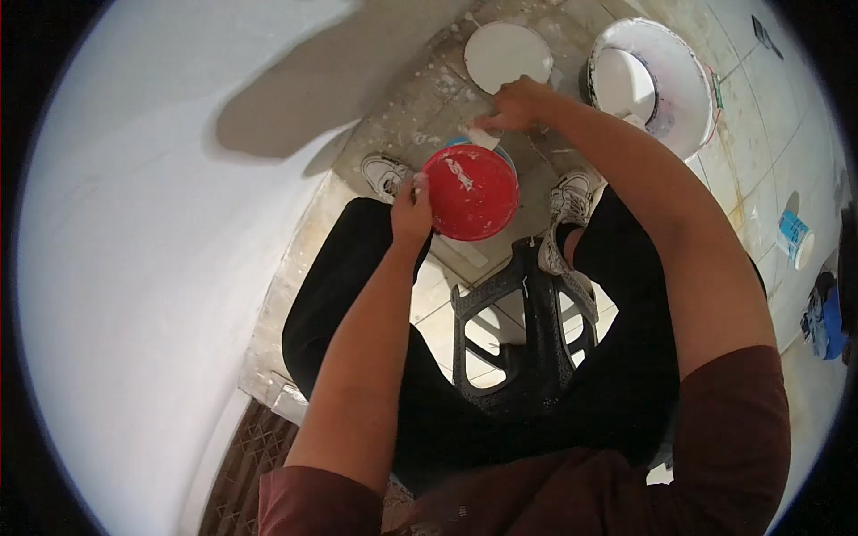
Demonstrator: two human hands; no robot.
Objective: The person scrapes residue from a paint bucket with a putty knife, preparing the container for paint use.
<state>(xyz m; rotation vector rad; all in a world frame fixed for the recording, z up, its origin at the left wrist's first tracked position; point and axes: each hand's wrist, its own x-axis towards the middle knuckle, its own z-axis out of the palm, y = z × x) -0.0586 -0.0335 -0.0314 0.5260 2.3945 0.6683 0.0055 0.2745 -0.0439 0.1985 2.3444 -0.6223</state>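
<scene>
My left hand (412,213) grips the left edge of a round red lid or shallow bowl (483,201), which has white smears near its upper edge. The red piece is held between my knees, in front of a blue-rimmed container (508,156) that it mostly covers. My right hand (521,104) is closed over a small whitish piece (483,138), just above the blue rim; its exact kind I cannot make out. A round white disc-like surface (508,58), a lid or a full pail, lies just beyond my right hand.
A large white bucket (684,98) with white material inside stands at the upper right. A white wall (134,268) rises on the left. A black stool (536,330) is under me. Farther right a blue-and-white cup (794,237) lies on the tiled floor (760,152).
</scene>
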